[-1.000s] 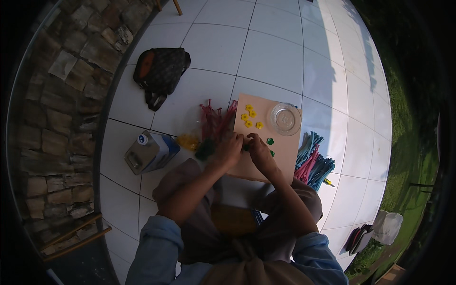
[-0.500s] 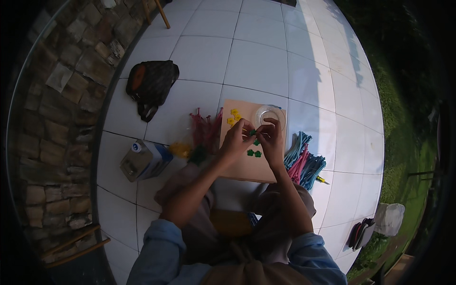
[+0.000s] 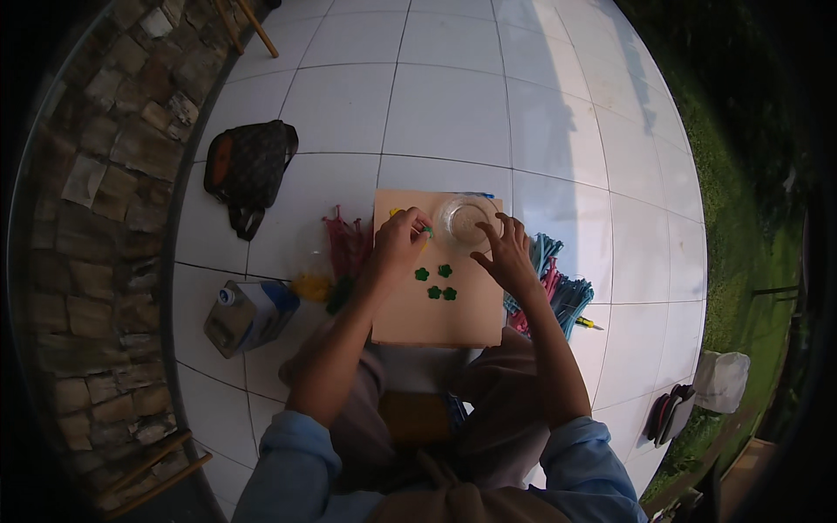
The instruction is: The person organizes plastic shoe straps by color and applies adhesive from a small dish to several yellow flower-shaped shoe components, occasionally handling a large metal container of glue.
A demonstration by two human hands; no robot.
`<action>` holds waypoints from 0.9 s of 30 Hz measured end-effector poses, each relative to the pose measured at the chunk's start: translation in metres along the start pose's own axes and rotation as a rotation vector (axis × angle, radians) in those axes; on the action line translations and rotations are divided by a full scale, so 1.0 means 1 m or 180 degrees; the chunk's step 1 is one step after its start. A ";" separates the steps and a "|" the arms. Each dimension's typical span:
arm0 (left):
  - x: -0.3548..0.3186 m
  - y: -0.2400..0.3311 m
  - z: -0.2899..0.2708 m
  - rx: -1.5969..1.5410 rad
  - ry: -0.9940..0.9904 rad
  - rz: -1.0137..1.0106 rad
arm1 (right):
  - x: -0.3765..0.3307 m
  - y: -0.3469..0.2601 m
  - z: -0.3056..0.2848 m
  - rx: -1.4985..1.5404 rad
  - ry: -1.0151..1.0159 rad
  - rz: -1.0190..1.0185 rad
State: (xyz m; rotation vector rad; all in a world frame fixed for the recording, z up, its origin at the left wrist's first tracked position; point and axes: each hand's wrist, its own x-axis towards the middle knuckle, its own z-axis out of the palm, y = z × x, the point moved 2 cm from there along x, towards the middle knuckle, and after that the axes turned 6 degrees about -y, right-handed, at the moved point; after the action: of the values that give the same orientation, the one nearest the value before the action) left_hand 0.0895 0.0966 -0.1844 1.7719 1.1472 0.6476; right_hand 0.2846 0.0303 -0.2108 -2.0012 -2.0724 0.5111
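Observation:
A tan board [image 3: 410,322] lies in front of me, with several small green flower-shaped pieces [image 3: 434,293] on its middle. My left hand [image 3: 401,242] is over the board's left side, fingers pinched on another green flower piece [image 3: 427,232]. It covers most of the yellow flower pieces [image 3: 395,212], of which only bits show. My right hand [image 3: 508,253] has its fingers spread and holds nothing. It is beside the near right side of a clear round bowl [image 3: 466,199], whose small contents I cannot make out.
Teal and pink stick bundles [image 3: 568,301] and a yellow-handled tool [image 3: 588,323] lie right of the board. To the left are pink sticks [image 3: 344,244], yellow pieces [image 3: 309,286], a metal can [image 3: 248,315] and a dark bag [image 3: 251,170]. A stone wall [image 3: 113,244] borders the tiles.
My hands were together around a green piece over the board. Now they are apart: the left has moved left with a green piece, the right has opened beside the bowl. The view has shifted slightly.

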 end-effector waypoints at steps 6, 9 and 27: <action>0.002 -0.006 0.005 0.0171 -0.0075 0.0061 | 0.009 -0.008 0.009 -0.0301 0.0082 -0.0287; 0.004 -0.004 0.005 0.0053 0.0155 0.0338 | 0.009 -0.008 0.011 -0.0409 0.0095 -0.0302; 0.008 -0.004 0.009 -0.0064 0.0119 -0.0073 | 0.009 -0.008 0.014 -0.0153 0.0252 -0.0265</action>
State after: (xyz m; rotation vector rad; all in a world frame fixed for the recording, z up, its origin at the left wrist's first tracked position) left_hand 0.0984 0.1005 -0.1927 1.7338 1.1808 0.6786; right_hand 0.2714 0.0381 -0.2217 -1.9185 -2.1286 0.3641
